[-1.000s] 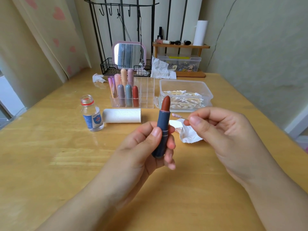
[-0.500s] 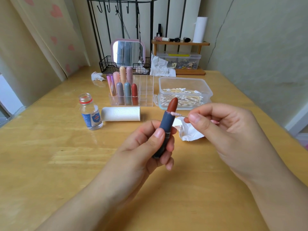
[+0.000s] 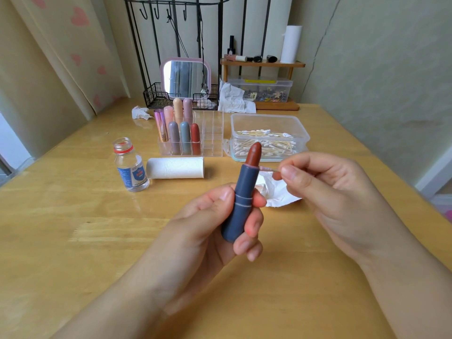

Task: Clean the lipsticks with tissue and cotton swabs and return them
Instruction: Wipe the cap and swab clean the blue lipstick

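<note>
Gripping the lipstick (image 3: 241,196) upright, left hand (image 3: 208,231) fingers (image 3: 256,225) curled.

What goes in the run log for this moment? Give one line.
left hand grips open lipstick upright | right hand pinches cotton swab | swab tip at tube rim | tissue on table

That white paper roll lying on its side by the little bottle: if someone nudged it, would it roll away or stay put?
The paper roll lies on its round side on the bare wooden table, so a sideways nudge would probably set it rolling. It looks like soft tissue, so likely light and squashy under a grip. The small bottle stands close at its left end and might stop it or get bumped.
</note>
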{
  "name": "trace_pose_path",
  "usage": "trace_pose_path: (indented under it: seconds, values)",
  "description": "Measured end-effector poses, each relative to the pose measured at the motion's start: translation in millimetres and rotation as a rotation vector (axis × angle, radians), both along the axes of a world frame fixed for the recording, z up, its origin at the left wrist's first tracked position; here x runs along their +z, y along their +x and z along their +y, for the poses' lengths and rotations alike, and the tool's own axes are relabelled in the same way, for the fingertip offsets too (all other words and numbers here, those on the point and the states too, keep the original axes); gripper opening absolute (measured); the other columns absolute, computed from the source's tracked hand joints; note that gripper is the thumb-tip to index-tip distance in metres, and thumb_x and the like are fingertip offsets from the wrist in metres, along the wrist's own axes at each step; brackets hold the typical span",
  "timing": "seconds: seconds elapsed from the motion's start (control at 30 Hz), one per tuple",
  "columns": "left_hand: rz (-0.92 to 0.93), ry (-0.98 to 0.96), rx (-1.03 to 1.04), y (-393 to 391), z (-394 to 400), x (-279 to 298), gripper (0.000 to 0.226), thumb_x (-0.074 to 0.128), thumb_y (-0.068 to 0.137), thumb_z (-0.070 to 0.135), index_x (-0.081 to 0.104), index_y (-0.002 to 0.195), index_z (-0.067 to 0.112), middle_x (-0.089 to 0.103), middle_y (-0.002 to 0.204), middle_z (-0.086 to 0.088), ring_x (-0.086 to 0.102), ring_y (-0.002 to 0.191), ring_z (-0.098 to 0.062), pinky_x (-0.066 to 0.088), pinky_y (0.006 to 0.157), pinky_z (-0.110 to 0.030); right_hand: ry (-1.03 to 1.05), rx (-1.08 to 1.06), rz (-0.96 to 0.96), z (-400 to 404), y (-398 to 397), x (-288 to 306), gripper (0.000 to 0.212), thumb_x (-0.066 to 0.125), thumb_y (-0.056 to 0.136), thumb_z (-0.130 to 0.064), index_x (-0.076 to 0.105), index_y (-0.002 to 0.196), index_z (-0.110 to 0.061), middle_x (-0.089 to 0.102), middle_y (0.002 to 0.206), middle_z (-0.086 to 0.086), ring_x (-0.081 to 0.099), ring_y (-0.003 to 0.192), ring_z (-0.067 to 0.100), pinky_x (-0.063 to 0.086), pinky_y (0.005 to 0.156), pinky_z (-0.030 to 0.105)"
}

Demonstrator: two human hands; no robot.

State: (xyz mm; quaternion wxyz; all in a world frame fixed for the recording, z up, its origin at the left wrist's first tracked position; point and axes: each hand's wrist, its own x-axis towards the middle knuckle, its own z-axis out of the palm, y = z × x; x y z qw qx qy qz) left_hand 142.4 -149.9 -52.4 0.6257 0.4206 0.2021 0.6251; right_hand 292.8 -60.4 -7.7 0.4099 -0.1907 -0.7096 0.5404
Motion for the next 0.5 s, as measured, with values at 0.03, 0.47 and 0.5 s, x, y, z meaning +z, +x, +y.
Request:
trace_pose_path:
  seconds: [0.03, 0.47, 0.5]
  values:
    - [0.057, -0.009, 0.046, 0, -1, 0, 0.026, 0.056, 0.092, 0.030, 0.063, 0.102, 0.007, 0.059, 0.076, -0.003, 0.053, 0.057, -0.009, 0.045, 0.064, -0.030, -0.004, -0.010, -0.009, 1, -1, -1, 0.009, 0.059, 0.077, -0.020, 0.065, 0.073, -0.015, 0.060, 0.056, -0.017, 0.050, 0.056, -0.004, 0.041, 0.058, 0.008]
    - [0.080, -0.133, 0.275, 3, -2, 11, 0.015, 0.054, 0.082, 0.024, 0.057, 0.088, 0.011, 0.051, 0.070, -0.007, 0.045, 0.050, -0.016, 0.045, 0.051, -0.029, 0.105, -0.001, -0.016, -8, -6, -1, 0.010, 0.057, 0.082, -0.022, 0.061, 0.076, -0.014, 0.054, 0.050, -0.016, 0.044, 0.046, -0.001, 0.035, 0.051, 0.006]
    - [0.099, -0.134, 0.292, 3, -3, 11, 0.014, 0.054, 0.082, 0.023, 0.055, 0.089, 0.011, 0.051, 0.070, -0.007, 0.044, 0.050, -0.016, 0.045, 0.051, -0.028, 0.112, 0.004, -0.030, -8, -6, -1, 0.013, 0.057, 0.082, -0.024, 0.061, 0.073, -0.015, 0.052, 0.049, -0.016, 0.042, 0.046, 0.000, 0.034, 0.051, 0.007]
